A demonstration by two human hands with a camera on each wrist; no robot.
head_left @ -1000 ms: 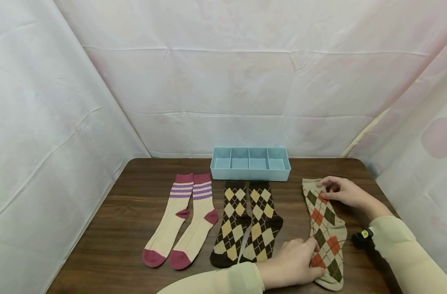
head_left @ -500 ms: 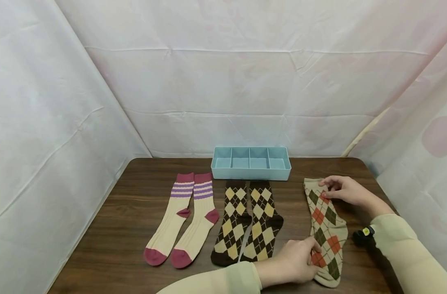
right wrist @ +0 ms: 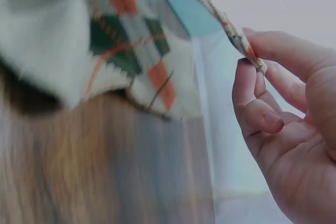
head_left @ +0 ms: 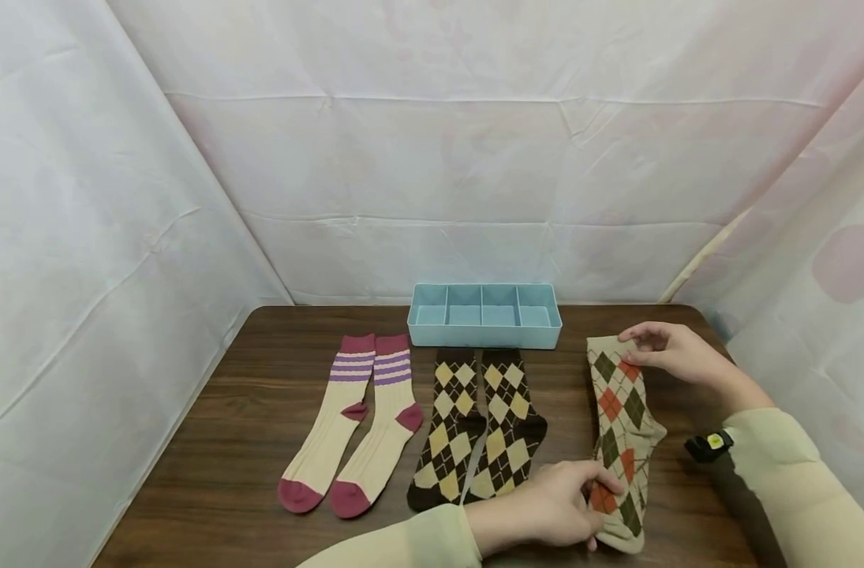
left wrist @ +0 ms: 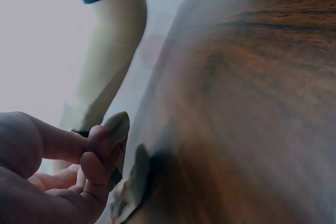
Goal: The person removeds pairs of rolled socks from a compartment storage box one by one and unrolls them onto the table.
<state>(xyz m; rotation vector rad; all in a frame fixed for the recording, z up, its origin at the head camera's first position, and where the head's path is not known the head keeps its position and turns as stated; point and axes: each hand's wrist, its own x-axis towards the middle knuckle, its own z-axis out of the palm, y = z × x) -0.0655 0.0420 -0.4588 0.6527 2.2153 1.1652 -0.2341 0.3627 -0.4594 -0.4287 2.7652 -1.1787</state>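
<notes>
At the right side of the table lies a beige sock (head_left: pixel 622 418) with orange and green diamonds, stretched out lengthwise and raised from the table. My right hand (head_left: pixel 676 353) pinches its cuff between thumb and fingers. Down by the toe, my left hand (head_left: pixel 555 505) pinches the other end. The right wrist view has the pinched edge up by my right hand (right wrist: pixel 294 103), with more of the patterned cloth (right wrist: pixel 131 40) hanging below. Beneath my left hand (left wrist: pixel 58 166) another fold of cloth (left wrist: pixel 131 187) shows; whether it is a second sock I cannot tell.
Two dark brown argyle socks (head_left: pixel 503 426) lie side by side left of my left hand. Further left are two cream socks (head_left: pixel 385 426) with maroon toes and purple stripes. A light blue box (head_left: pixel 484 337) with several compartments stands at the table's (head_left: pixel 261 379) back.
The beige argyle sock has risen a little and shifted slightly left at the toe. My right hand has moved up and away from me; my left hand has moved slightly left.
</notes>
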